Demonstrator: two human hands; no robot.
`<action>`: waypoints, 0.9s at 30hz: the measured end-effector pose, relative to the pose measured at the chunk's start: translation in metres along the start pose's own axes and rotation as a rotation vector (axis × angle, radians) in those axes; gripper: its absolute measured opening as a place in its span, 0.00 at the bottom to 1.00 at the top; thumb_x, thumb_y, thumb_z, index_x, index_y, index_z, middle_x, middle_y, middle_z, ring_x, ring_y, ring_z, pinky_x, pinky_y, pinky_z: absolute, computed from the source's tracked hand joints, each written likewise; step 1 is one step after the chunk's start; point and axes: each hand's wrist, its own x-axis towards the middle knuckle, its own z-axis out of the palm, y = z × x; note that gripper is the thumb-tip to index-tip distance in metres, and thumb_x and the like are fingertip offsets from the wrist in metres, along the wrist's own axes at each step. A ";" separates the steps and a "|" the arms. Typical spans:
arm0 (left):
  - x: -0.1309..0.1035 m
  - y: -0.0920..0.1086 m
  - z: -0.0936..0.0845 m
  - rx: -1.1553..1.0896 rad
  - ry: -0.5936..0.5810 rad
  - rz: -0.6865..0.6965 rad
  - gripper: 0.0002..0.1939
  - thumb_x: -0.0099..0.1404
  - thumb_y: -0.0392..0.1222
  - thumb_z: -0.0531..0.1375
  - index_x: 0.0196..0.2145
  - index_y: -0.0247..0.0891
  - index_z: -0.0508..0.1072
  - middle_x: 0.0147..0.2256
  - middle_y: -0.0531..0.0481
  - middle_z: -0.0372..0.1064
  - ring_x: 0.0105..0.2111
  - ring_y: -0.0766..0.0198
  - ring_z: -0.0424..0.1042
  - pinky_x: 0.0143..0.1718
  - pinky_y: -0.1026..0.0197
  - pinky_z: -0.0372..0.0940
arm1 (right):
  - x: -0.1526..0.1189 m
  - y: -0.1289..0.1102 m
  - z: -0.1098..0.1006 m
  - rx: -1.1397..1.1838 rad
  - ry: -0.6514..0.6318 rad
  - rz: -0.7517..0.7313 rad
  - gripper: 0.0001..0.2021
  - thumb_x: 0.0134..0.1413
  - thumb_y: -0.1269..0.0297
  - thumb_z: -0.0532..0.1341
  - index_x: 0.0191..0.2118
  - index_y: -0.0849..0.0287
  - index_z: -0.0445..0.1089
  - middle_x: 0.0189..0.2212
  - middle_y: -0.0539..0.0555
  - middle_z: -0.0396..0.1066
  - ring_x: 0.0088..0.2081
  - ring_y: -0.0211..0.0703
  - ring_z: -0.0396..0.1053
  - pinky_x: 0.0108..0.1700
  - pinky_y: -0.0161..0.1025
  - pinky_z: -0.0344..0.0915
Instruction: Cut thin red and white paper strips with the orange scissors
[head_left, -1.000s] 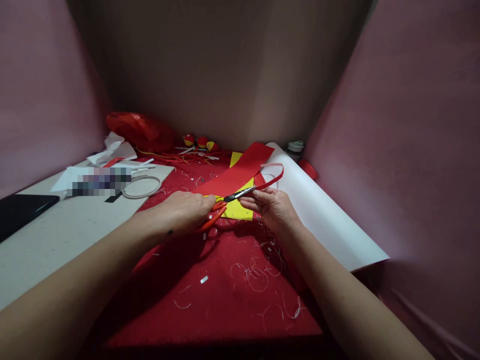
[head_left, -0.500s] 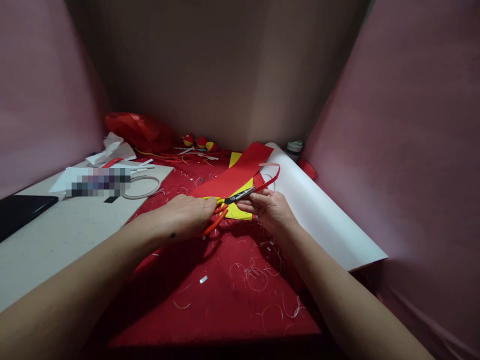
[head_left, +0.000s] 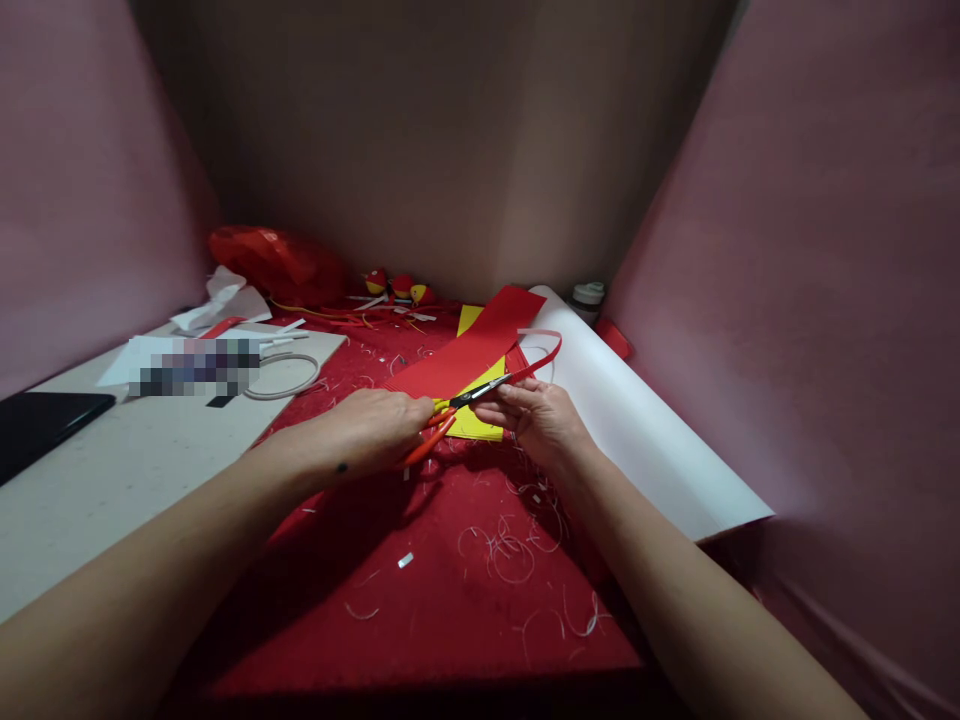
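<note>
My left hand [head_left: 386, 425] is closed around the handles of orange-and-yellow scissors [head_left: 469, 394], whose blades point right toward my other hand. My right hand [head_left: 538, 412] pinches a narrow red strip [head_left: 551, 357] near the blade tips; the strip's far end curls up and back to the left. Beneath and behind the blades lie a wide red ribbed sheet [head_left: 469, 345] and a yellow sheet [head_left: 484, 425]. My fingers partly hide the spot where blades and strip meet.
A white board [head_left: 637, 430] slants along the right. On the left lie a pale board [head_left: 150, 480], a black flat device [head_left: 52, 425] and a coiled cable [head_left: 281, 375]. At the back are a red plastic bag [head_left: 277, 262] and small red-and-yellow figures [head_left: 401, 287]. Thread scraps litter the red cloth [head_left: 420, 620].
The scissor handles have drawn closer together in my left hand, and the blades look more closed at the strip. My right hand stays nearly still.
</note>
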 end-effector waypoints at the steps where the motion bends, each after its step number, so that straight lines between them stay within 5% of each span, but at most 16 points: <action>1: 0.000 0.000 -0.001 -0.005 -0.005 0.002 0.13 0.62 0.43 0.45 0.35 0.40 0.67 0.27 0.44 0.70 0.26 0.55 0.69 0.22 0.59 0.52 | 0.000 -0.001 0.000 0.000 -0.011 -0.005 0.06 0.37 0.75 0.63 0.24 0.63 0.65 0.24 0.55 0.74 0.27 0.43 0.74 0.34 0.38 0.72; 11: -0.001 -0.007 0.001 -0.038 -0.029 -0.018 0.16 0.63 0.47 0.42 0.36 0.40 0.67 0.32 0.41 0.71 0.30 0.52 0.70 0.26 0.57 0.57 | 0.005 -0.008 -0.005 0.022 0.050 -0.107 0.08 0.38 0.76 0.61 0.22 0.61 0.60 0.21 0.53 0.71 0.25 0.44 0.74 0.35 0.41 0.72; 27: -0.002 -0.002 0.001 -0.044 -0.019 -0.028 0.14 0.63 0.43 0.43 0.35 0.38 0.66 0.28 0.41 0.70 0.27 0.53 0.69 0.25 0.58 0.54 | -0.001 -0.001 0.001 -0.024 -0.020 -0.072 0.04 0.42 0.74 0.61 0.28 0.64 0.67 0.27 0.57 0.74 0.30 0.44 0.75 0.39 0.41 0.71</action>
